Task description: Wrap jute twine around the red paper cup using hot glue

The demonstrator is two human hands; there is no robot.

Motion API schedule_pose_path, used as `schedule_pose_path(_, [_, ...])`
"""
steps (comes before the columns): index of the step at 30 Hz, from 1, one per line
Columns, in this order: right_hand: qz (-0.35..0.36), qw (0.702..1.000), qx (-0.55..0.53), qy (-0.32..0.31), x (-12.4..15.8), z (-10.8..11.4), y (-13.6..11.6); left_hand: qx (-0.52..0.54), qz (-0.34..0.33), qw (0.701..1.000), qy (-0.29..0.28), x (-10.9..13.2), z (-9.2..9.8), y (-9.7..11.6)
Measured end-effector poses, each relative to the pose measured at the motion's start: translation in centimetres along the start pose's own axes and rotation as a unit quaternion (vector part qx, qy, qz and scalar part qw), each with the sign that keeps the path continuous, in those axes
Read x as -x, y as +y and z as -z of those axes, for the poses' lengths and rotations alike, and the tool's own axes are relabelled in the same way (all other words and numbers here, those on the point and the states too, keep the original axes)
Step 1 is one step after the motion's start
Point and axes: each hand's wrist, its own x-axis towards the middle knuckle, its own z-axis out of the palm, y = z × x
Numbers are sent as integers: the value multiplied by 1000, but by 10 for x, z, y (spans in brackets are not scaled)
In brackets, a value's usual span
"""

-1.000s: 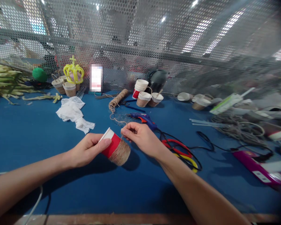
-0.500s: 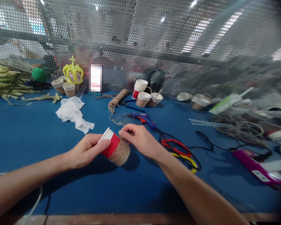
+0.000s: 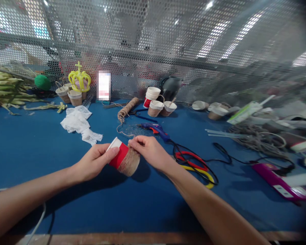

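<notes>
In the head view we see the cup (image 3: 121,157) held tilted above the table (image 3: 91,211), its rim toward the left hand (image 3: 99,158) and its base away from it, with twine (image 3: 129,163) wound around the base half and red and white bare nearer the rim. The windings could slacken or slip off the cup, we judge, if the right hand (image 3: 148,151) let its tension drop. Too hard a pull could skew the coils or twist the cup in our grip, and squeezing the rim could dent what looks like a thin wall. Beyond the cup, the loose strand curls from the roll (image 3: 129,106) and passes near the glue gun (image 3: 155,129), so a snag there seems possible. As for pose, our left forearm comes in from the cup's rim side, thumb pressed on the near wall by the rim; the fingers behind are mostly hidden. Our right forearm reaches in from the base side, wrist bent toward the cup, thumb and forefinger pinched together on the strand at its far upper edge. We cannot tell exactly where the strand meets the last coil.
</notes>
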Motion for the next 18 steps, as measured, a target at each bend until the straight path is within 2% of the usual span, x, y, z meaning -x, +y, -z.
schedule_pose_path(3, [-10, 999, -28, 44, 0, 0, 1, 46, 16, 997, 56, -6, -1, -1])
schedule_pose_path(6, [23, 996, -7, 92, 4, -1, -1, 60, 8, 995, 82, -10, 0, -2])
schedule_pose_path(9, [56, 993, 12, 104, 10, -6, -5, 25, -12, 997, 70, -9, 0, -4])
schedule_pose_path(18, [88, 983, 98, 129, 14, -17, -5, -97, -72, 992, 42, -4, -2, -4])
